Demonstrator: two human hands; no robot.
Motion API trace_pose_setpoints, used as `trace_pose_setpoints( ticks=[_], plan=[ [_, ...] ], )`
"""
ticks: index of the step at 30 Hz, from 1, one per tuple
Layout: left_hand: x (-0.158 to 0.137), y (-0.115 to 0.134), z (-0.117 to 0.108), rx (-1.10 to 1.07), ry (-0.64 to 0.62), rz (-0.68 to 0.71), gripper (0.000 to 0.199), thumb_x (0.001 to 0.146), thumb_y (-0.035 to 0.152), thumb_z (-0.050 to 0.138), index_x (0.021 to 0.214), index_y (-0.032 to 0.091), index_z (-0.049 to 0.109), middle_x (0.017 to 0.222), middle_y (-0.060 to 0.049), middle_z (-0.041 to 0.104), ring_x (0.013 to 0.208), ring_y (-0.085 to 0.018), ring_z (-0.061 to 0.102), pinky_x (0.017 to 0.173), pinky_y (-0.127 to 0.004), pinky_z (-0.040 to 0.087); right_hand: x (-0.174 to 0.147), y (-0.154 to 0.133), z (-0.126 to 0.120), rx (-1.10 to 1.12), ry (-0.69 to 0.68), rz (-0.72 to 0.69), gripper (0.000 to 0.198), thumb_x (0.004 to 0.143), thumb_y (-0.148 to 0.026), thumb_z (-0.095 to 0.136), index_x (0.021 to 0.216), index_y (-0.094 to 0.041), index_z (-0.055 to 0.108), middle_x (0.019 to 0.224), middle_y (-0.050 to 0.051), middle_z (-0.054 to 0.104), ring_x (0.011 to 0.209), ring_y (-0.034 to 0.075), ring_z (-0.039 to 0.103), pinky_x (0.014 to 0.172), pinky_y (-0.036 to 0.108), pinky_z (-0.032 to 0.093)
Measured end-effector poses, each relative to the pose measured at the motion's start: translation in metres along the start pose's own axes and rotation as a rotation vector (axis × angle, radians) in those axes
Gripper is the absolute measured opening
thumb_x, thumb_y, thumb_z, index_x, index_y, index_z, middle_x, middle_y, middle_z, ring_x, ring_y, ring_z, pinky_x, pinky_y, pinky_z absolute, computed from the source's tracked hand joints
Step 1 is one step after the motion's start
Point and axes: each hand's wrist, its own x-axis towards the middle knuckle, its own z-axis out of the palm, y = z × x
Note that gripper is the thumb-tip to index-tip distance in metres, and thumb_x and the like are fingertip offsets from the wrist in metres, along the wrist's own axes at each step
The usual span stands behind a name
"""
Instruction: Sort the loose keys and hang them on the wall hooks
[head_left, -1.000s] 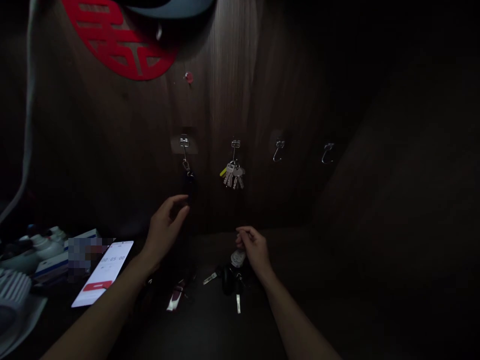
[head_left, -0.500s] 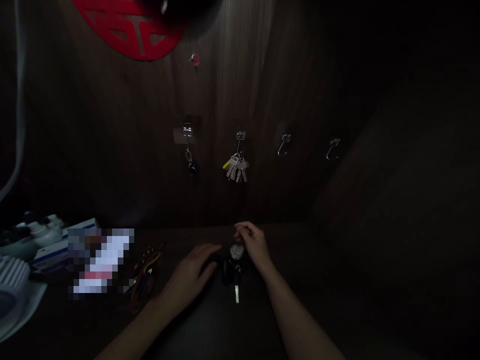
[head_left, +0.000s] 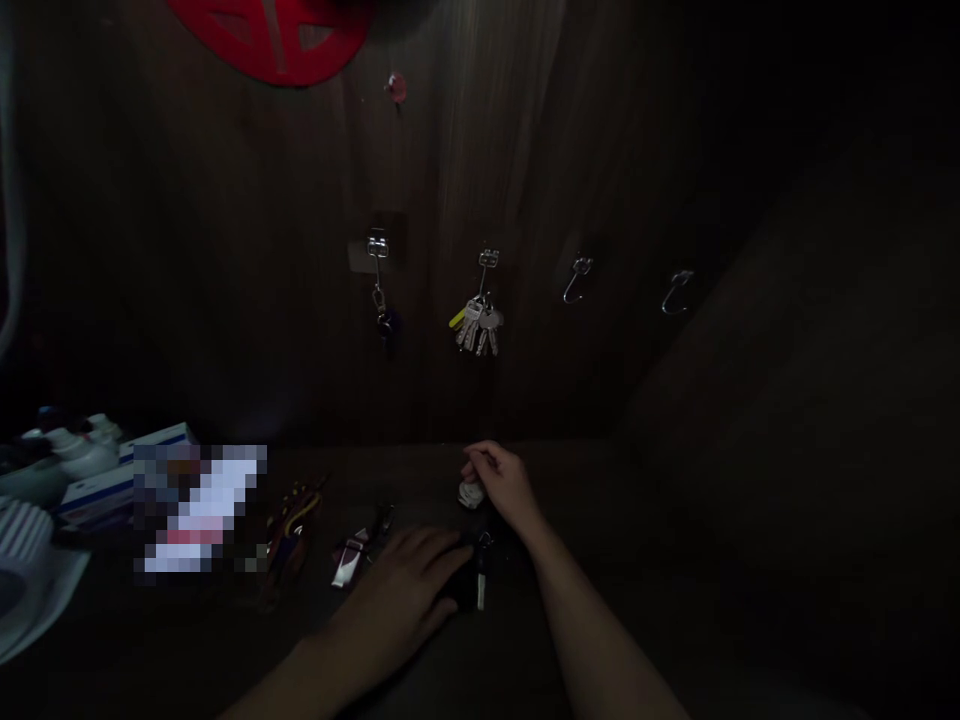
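Note:
My right hand (head_left: 501,487) has its fingers pinched together just above a pale, roundish fob or key bunch (head_left: 470,495); what lies between the fingertips is hidden. My left hand (head_left: 409,585) rests low over the dark shelf top, fingers stretched forward and slightly spread, close to a key with a light metal blade (head_left: 481,590). That key lies below the pale piece, a small ring at its upper end. Left of my left hand lies a shiny rectangular tag (head_left: 349,563) with a dark strap or clip beside it.
On the back panel hang a key bunch (head_left: 478,325) and a dark key fob (head_left: 385,325), with two bare hooks (head_left: 577,282) (head_left: 677,292) to their right. Tangled cords (head_left: 296,530), boxes (head_left: 101,490) and white bottles (head_left: 82,452) stand or lie on the left.
My left hand has moved down and to the right, and the shiny tag now shows beside it. My right hand has barely shifted. The view has tilted slightly.

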Motion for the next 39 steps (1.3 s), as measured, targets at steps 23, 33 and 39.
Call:
trace_pose_setpoints(
  ticks=[23, 33, 39],
  plan=[
    [-0.055, -0.092, -0.089, -0.134, 0.106, -0.542, 0.026, 0.079, 0.026, 0.048, 0.095, 0.031, 0.068, 0.100, 0.000, 0.073, 0.091, -0.023, 0.067, 0.075, -0.030, 0.048, -0.009, -0.008, 0.005, -0.272, -0.054, -0.150, 0.020, 0.084, -0.033, 0.049, 0.090, -0.024, 0.067, 0.079, 0.002, 0.071, 0.077, 0.020, 0.066, 0.068, 0.030, 0.047],
    [-0.046, -0.081, -0.082, -0.084, 0.007, -0.491, 0.023, 0.078, 0.022, 0.049, 0.090, 0.029, 0.067, 0.091, 0.000, 0.071, 0.084, -0.021, 0.065, 0.068, -0.026, 0.043, -0.043, -0.050, 0.037, -0.526, -0.673, -0.424, 0.038, 0.086, -0.021, 0.051, 0.123, -0.030, 0.054, 0.117, 0.003, 0.061, 0.109, 0.019, 0.052, 0.095, 0.037, 0.037],
    [-0.030, -0.057, -0.069, -0.122, -0.052, -0.324, 0.018, 0.074, 0.022, 0.056, 0.089, 0.027, 0.065, 0.090, 0.001, 0.066, 0.085, -0.019, 0.061, 0.072, -0.026, 0.042, -0.045, -0.041, 0.041, -0.638, -0.705, -0.409, 0.037, 0.085, -0.019, 0.052, 0.119, -0.031, 0.056, 0.122, 0.002, 0.057, 0.113, 0.020, 0.049, 0.098, 0.039, 0.033]
  ],
)
